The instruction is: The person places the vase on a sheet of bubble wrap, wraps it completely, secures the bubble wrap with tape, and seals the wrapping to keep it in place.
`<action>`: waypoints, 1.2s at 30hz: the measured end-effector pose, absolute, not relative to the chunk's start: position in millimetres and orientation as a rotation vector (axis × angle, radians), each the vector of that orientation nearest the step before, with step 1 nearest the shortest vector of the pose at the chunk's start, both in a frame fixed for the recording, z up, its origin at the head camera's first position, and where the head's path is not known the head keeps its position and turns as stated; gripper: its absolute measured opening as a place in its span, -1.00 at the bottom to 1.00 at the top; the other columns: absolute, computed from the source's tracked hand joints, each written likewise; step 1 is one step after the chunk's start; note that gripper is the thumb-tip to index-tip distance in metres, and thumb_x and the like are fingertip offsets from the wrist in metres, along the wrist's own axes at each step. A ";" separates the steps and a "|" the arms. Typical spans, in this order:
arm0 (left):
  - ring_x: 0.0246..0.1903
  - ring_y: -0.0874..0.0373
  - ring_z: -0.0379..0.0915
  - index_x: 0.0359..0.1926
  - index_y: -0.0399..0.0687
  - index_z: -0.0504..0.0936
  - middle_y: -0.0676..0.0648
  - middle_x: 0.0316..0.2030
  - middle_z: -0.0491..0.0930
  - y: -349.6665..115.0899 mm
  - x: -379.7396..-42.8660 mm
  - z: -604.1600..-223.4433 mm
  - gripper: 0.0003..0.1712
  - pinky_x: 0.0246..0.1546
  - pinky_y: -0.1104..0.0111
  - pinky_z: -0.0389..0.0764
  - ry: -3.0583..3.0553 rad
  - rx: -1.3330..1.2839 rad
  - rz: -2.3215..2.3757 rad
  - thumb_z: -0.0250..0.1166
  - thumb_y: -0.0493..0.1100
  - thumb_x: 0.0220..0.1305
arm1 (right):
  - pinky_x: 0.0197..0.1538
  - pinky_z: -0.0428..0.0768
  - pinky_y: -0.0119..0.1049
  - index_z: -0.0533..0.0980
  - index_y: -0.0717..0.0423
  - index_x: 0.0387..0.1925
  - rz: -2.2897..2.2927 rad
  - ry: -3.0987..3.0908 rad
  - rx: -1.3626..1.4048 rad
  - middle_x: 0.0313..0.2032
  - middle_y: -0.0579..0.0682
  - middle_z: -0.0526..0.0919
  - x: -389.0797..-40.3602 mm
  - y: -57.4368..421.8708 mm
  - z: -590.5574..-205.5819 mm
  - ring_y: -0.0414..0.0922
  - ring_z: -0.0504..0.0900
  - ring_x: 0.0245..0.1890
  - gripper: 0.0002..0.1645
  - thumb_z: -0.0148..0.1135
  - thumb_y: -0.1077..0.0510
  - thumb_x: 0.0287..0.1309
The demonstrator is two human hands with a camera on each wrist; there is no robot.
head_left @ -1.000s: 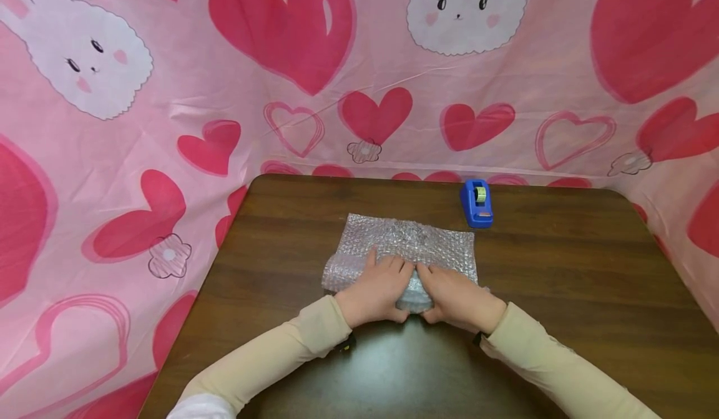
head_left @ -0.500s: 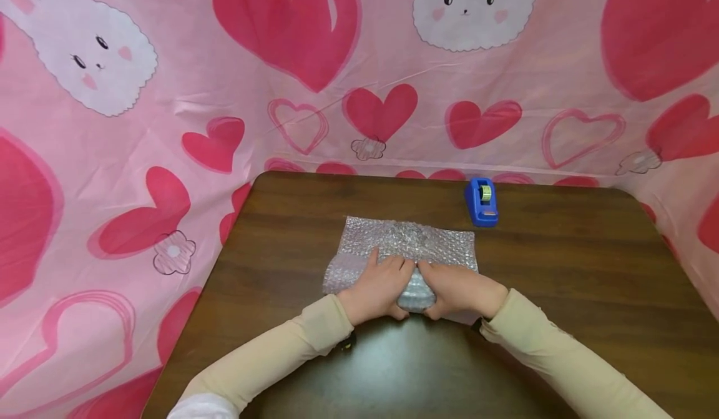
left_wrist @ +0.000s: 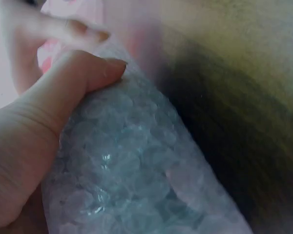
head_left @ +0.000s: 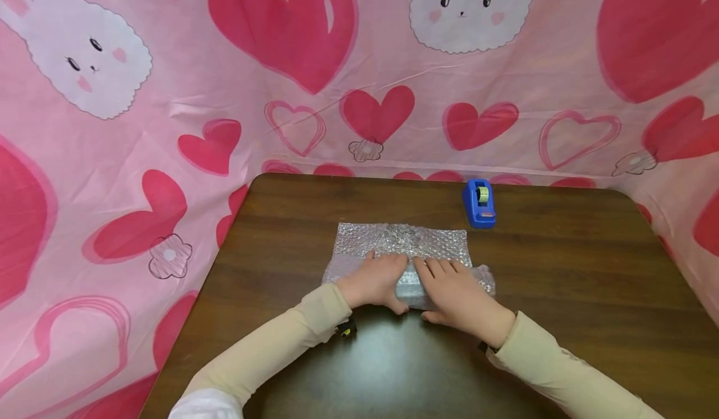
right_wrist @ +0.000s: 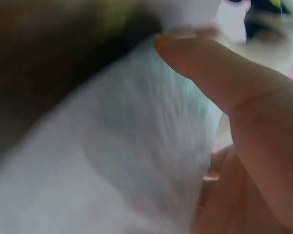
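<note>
A sheet of bubble wrap [head_left: 401,238] lies on the table, its near part wound into a roll [head_left: 410,289] with something pale bluish inside. My left hand [head_left: 375,281] grips the roll left of its middle, fingers over the top and thumb on the near side. Close beside it, my right hand [head_left: 465,297] holds the roll the same way, its fingers spread across the top. In the left wrist view the left thumb [left_wrist: 90,73] presses on the bubbles. The right wrist view is blurred; there the right thumb [right_wrist: 219,70] lies along the wrap. What is inside stays hidden.
Behind the wrap, to the right, a blue tape dispenser [head_left: 479,205] stands on the dark wooden table [head_left: 590,269]. A pink cloth [head_left: 314,132] printed with hearts and rabbits hangs along the back and sides of the table.
The flat part of the wrap has become shorter as its far edge came nearer. My right hand has shifted and spread its fingers, uncovering the roll's right end. The dispenser stays put.
</note>
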State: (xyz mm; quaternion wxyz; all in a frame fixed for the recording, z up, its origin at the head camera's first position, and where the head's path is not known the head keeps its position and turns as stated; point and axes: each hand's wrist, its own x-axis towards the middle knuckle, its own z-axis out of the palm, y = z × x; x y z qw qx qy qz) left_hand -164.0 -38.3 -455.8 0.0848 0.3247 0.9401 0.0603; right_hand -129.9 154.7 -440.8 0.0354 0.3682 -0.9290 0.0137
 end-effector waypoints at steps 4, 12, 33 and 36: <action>-0.11 0.15 0.49 -0.02 -0.01 0.38 0.08 -0.17 0.54 -38.8 -168.2 -453.6 -0.13 0.07 -0.15 0.31 2.742 0.949 0.200 0.44 0.34 -0.31 | 0.06 0.41 0.12 0.20 0.29 0.23 0.001 -2.790 1.108 0.04 0.24 0.43 -126.5 151.2 -448.4 0.15 0.47 -0.01 0.27 0.49 -0.36 -0.41; 0.03 0.12 0.45 0.12 -0.07 0.35 0.03 -0.03 0.54 -35.6 -167.9 -451.1 -0.01 0.10 -0.24 0.21 2.711 0.935 0.182 0.44 0.34 -0.30 | 0.02 0.41 0.12 0.22 0.27 0.24 -0.044 -2.752 1.082 -0.08 0.21 0.50 -130.9 150.1 -460.4 0.13 0.50 -0.07 0.30 0.54 -0.33 -0.51; -0.15 0.19 0.50 0.01 0.00 0.30 0.09 -0.21 0.55 -42.8 -168.4 -447.5 -0.10 0.10 -0.29 0.14 2.681 0.919 0.290 0.46 0.31 -0.31 | -0.16 0.52 -0.03 0.26 0.17 0.09 0.118 -2.895 1.155 -0.28 0.08 0.51 -141.7 149.8 -456.9 -0.01 0.54 -0.29 0.00 0.54 -0.14 -0.39; -0.11 0.19 0.45 -0.01 0.02 0.35 0.09 -0.17 0.50 -44.6 -168.1 -445.7 -0.14 0.10 -0.30 0.12 2.702 0.957 0.237 0.41 0.35 -0.28 | -0.18 0.53 -0.04 0.28 0.17 0.03 0.183 -2.929 1.173 -0.31 0.06 0.51 -144.2 149.1 -453.2 -0.03 0.54 -0.32 -0.06 0.53 -0.10 -0.40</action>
